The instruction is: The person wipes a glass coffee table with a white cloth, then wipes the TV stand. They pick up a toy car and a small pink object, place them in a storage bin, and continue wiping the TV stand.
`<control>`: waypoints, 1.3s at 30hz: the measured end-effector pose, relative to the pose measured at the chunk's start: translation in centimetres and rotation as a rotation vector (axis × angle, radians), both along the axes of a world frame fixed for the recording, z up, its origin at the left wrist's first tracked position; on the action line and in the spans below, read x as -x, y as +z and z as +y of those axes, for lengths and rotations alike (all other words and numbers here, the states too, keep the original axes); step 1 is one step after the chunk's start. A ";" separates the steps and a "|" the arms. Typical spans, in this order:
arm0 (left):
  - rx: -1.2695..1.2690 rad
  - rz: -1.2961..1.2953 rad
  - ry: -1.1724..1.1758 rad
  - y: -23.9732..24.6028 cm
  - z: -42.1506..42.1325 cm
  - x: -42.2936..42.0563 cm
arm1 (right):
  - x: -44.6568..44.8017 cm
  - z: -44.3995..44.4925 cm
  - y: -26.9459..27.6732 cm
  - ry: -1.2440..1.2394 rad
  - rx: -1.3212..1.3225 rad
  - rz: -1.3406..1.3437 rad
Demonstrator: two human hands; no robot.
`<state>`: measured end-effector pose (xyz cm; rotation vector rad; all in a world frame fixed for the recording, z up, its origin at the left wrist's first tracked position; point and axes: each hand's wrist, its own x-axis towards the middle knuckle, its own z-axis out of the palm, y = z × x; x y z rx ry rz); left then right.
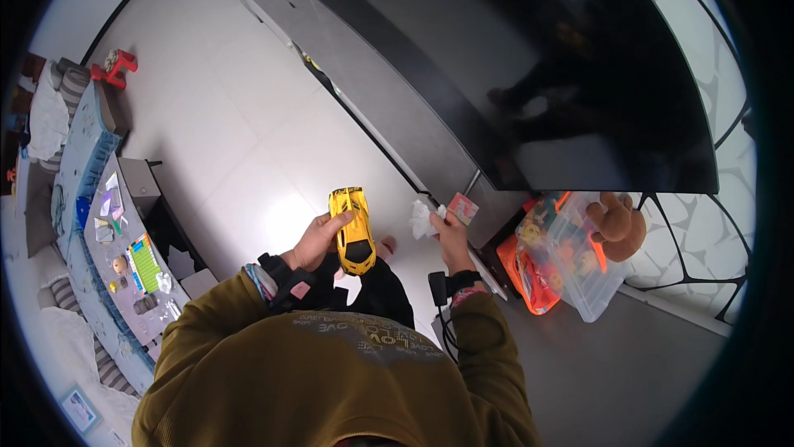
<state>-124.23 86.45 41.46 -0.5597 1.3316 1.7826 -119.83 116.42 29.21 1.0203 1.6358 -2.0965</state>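
A yellow toy sports car (352, 230) with black windows and stripes is gripped in my left hand (316, 241), thumb across its side. My right hand (453, 237) pinches a crumpled white tissue (422, 219). The tissue is apart from the car, off to its right. Just beyond my right fingers lies a small pink and red card (463, 208) at the end of the grey TV cabinet (397, 106). Both hands are in front of my body, above the pale tiled floor.
A large television (558, 75) stands on the cabinet. To the right are a clear plastic bin (589, 286) of toys, an orange bag (527, 279) and a brown plush toy (620, 230). At left, a coffee table (138, 317) with several items stands by a blue-covered sofa (90, 124). A red stool (116, 68) is farther off.
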 end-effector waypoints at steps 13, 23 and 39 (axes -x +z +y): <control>-0.039 -0.147 -0.148 -9.1 -3.0 0.0 | 8.0 1.6 -11.3 -0.211 -0.163 0.146; 0.035 -0.271 -0.032 -17.1 -10.8 0.8 | 10.9 0.2 -23.1 0.206 -1.236 0.158; 0.063 -0.358 -0.064 -23.1 -13.1 0.7 | 24.5 -9.2 -28.6 0.607 -1.542 0.312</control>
